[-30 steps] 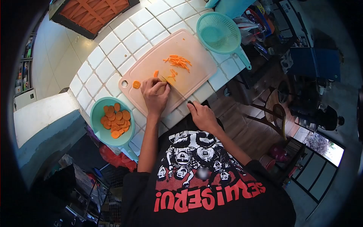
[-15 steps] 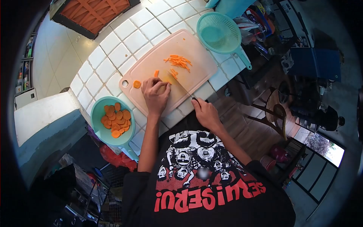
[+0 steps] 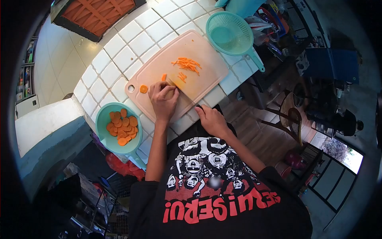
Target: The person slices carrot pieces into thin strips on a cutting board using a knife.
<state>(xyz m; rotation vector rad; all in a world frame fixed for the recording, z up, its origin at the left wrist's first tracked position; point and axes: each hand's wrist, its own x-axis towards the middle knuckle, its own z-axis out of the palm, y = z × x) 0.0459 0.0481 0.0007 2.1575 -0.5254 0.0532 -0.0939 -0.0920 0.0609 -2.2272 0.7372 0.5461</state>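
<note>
On the pink cutting board, my left hand is closed, its curled fingertips pressing carrot pieces that they mostly hide. My right hand wraps round the handle of a knife at the board's near edge. The blade reaches up-left to my left fingertips. Thin carrot strips lie in a pile beyond the blade, with a few more strips nearer to it. A carrot slice lies left of my left hand, and a small carrot piece just above it.
A teal colander with several carrot slices stands at the counter's left. Another teal colander is at the upper right, beside the board. White tiles surround the board. A wooden chair stands on the floor at right.
My right hand and the knife have moved a little left, bringing the blade against my left fingertips and away from the small group of strips. My left hand has barely moved.
</note>
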